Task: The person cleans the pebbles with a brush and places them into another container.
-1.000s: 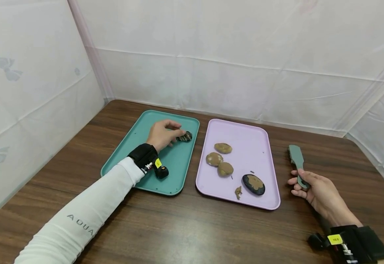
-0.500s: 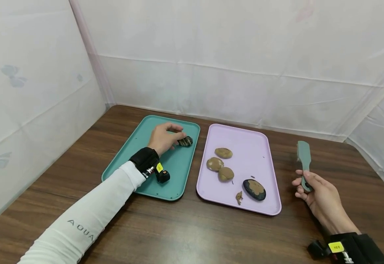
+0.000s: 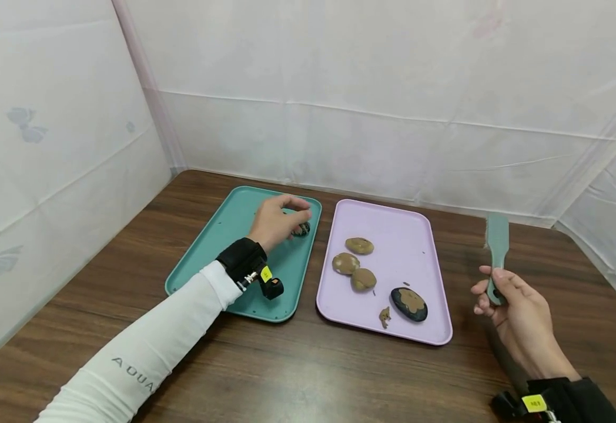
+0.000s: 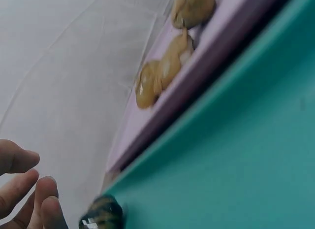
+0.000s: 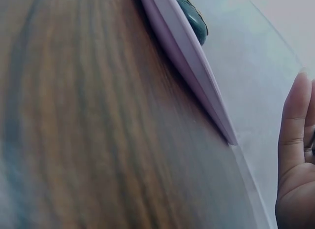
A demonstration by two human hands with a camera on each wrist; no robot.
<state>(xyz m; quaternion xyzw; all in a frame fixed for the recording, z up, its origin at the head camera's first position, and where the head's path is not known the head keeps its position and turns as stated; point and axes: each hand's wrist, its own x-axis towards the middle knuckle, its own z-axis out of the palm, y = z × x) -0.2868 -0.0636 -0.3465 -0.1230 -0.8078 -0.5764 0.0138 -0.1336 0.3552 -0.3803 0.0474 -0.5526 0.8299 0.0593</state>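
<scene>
A dark stone with pale stripes (image 3: 301, 230) lies near the right rim of the teal tray (image 3: 218, 235). My left hand (image 3: 278, 224) hovers just over it and partly covers it in the head view. In the left wrist view, the fingers (image 4: 45, 188) are loosely bent and apart from the striped stone (image 4: 103, 214). Off to the right, my right hand (image 3: 522, 322) grips a grey-green brush (image 3: 497, 238) by its handle, head up and bristles to the left. The right wrist view shows only part of this hand.
A lilac tray (image 3: 392, 229) bears several mud-coated stones (image 3: 363, 279), a black stone with a brown patch (image 3: 409, 304) and a loose brown scrap (image 3: 384, 317). Both trays sit on a brown wooden table (image 3: 265, 364), with white sheeting (image 3: 297, 70) behind and at the sides.
My left hand has shifted slightly right, over the striped stone, and hides more of it. The brush in my right hand has swung upright and a little to the right.
</scene>
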